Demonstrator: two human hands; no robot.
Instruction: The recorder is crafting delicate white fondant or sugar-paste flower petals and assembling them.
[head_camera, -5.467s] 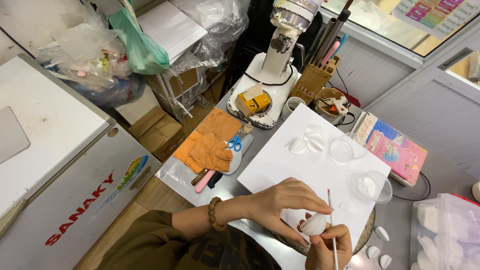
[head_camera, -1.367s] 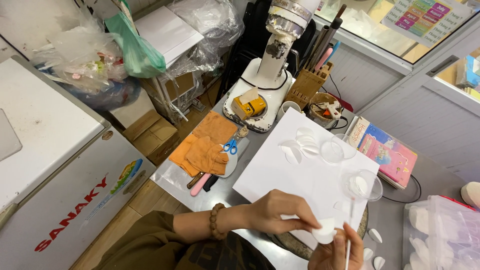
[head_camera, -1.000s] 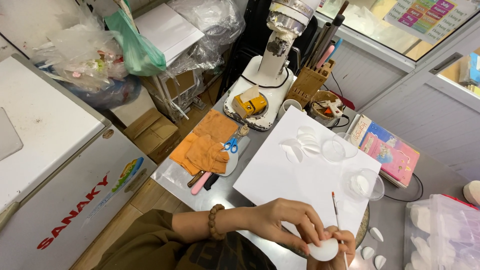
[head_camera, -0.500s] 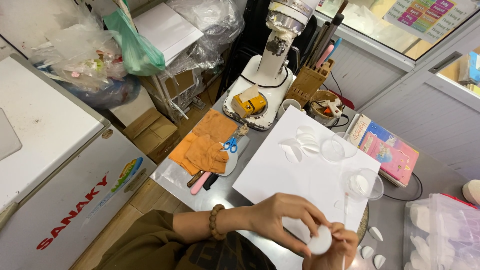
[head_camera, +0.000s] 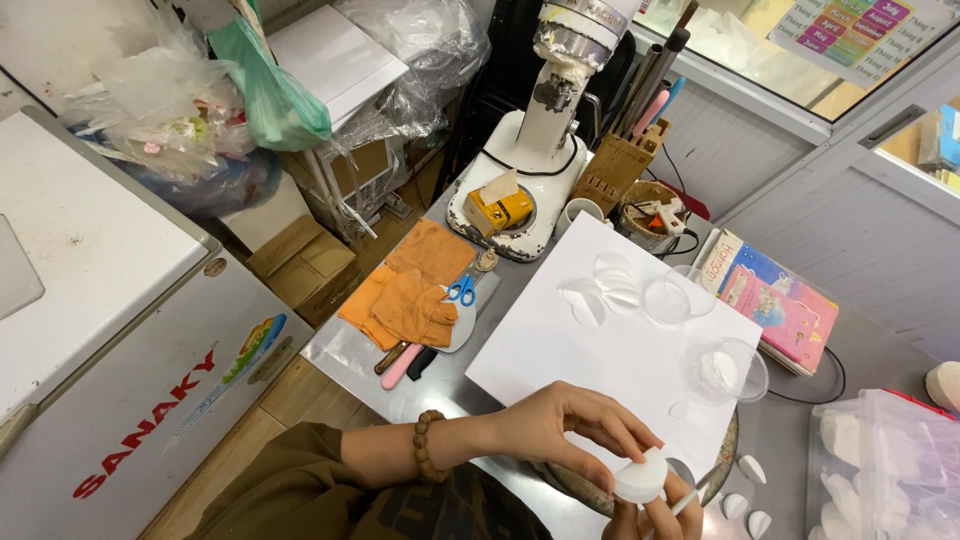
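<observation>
My left hand (head_camera: 560, 425), with a bead bracelet on its wrist, pinches a small round white disc (head_camera: 640, 478) at the bottom edge of the view. My right hand (head_camera: 665, 512) is mostly cut off below it; its fingers touch the same disc and grip a thin white stick (head_camera: 692, 492). Both hands hover over the near corner of a large white board (head_camera: 610, 350). Several white petal-shaped pieces (head_camera: 605, 290) lie at the board's far edge.
Two clear round lids (head_camera: 668, 300) and a clear cup with white pieces (head_camera: 725, 368) sit on the board. An orange cloth (head_camera: 405, 295) with blue scissors (head_camera: 460, 291), a stand mixer (head_camera: 545, 120), a wooden tool block (head_camera: 615, 170), a colourful book (head_camera: 775, 300) and a white chest freezer (head_camera: 110, 330) surround it.
Over the last seconds my hands kept turning the white disc near the board's corner. The thin stick, upright a second ago, now lies low by my right fingers.
</observation>
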